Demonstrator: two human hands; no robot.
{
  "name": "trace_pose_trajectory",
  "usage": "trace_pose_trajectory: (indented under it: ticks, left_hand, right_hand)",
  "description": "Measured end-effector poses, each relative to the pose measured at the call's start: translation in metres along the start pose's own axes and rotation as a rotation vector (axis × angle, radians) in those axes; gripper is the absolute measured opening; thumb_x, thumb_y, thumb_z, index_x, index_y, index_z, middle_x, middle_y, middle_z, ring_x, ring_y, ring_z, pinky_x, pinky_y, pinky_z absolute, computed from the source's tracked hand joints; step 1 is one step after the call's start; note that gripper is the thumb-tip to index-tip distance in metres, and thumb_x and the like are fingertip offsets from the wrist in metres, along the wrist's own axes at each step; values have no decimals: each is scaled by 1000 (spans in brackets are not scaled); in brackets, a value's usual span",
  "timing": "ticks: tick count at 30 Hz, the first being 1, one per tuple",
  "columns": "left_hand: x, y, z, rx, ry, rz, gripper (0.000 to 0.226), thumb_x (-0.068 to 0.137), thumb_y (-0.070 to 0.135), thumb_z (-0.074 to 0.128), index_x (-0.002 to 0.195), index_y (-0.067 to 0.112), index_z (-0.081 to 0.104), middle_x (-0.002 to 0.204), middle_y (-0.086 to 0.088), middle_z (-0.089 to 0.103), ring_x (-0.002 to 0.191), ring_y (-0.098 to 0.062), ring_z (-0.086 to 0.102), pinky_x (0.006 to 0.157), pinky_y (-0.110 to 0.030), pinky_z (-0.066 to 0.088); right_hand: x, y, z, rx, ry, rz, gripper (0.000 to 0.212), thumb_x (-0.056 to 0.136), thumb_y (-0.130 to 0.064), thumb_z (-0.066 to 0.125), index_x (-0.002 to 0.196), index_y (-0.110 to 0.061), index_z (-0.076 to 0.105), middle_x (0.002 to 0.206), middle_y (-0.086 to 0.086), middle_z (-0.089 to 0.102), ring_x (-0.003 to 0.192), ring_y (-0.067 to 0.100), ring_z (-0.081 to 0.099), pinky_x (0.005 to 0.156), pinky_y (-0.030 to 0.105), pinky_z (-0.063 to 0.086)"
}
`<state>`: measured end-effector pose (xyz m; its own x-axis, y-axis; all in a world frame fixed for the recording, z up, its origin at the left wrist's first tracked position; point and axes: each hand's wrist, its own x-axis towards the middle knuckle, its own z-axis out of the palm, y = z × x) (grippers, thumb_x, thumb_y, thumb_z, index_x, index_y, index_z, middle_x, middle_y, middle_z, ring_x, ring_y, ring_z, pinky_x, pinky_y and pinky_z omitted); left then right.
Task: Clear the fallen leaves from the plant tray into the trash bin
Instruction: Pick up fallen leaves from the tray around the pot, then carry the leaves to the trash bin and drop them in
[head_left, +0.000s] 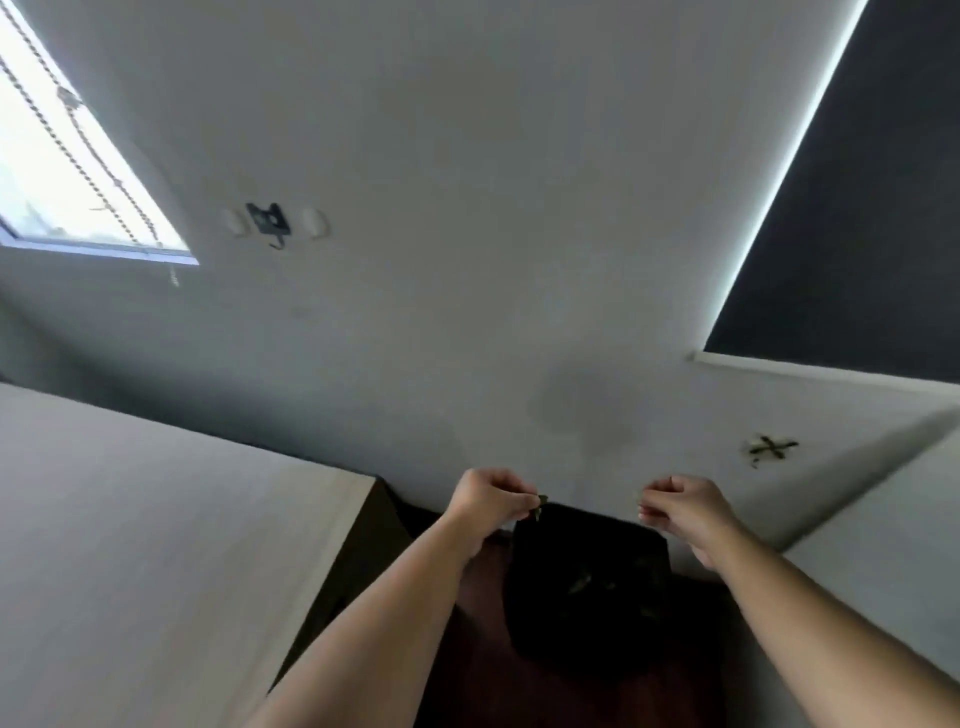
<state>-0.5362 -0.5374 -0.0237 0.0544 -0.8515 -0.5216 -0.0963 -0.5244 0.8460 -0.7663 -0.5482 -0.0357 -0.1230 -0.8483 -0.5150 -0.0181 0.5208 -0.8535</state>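
Observation:
A black trash bin stands on the dark floor below me, between two pale surfaces. Several small leaf bits lie inside it. My left hand hovers over the bin's far left rim, fingers pinched on a small dry leaf. My right hand is over the far right rim with its fingertips pinched together; I cannot make out anything between them. The plant tray is out of view.
A pale wooden tabletop fills the left, another pale surface the right. The white wall rises just behind the bin. A bright window is upper left, a dark blind upper right.

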Motion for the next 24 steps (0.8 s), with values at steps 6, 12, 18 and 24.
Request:
trace_pose_trajectory:
  ticks: [6, 12, 18, 24]
  left_hand:
    - [74, -88, 61, 147, -58, -237, 18, 75, 0, 77, 65, 12, 67, 70, -6, 66, 68, -13, 66, 61, -15, 56]
    - [134, -135, 80, 162, -9, -359, 12, 79, 4, 74, 72, 11, 68, 87, -8, 69, 82, -16, 67, 79, -25, 57]
    - [153, -129, 86, 242, -120, -403, 43, 86, 28, 69, 124, 18, 51, 98, -1, 58, 88, -15, 56, 75, -30, 48]
    - [121, -93, 64, 343, -31, -297, 48, 83, 31, 71, 124, 11, 54, 99, -8, 66, 89, -23, 64, 80, -34, 53]
  right_hand:
    - [37, 110, -35, -89, 158, 228, 20, 80, 6, 64, 63, -3, 60, 63, 11, 58, 58, 16, 57, 47, 16, 55]
    - [96, 165, -24, -134, 208, 315, 13, 79, -3, 69, 67, -8, 65, 79, 14, 66, 72, 22, 67, 73, 34, 59]
    - [113, 165, -12, -61, 151, 390, 20, 89, -1, 48, 95, -16, 61, 119, 12, 53, 110, 28, 57, 74, 35, 58]
    - [84, 116, -17, -155, 156, 271, 25, 91, -8, 45, 76, -21, 61, 114, 17, 58, 104, 29, 60, 81, 39, 57]
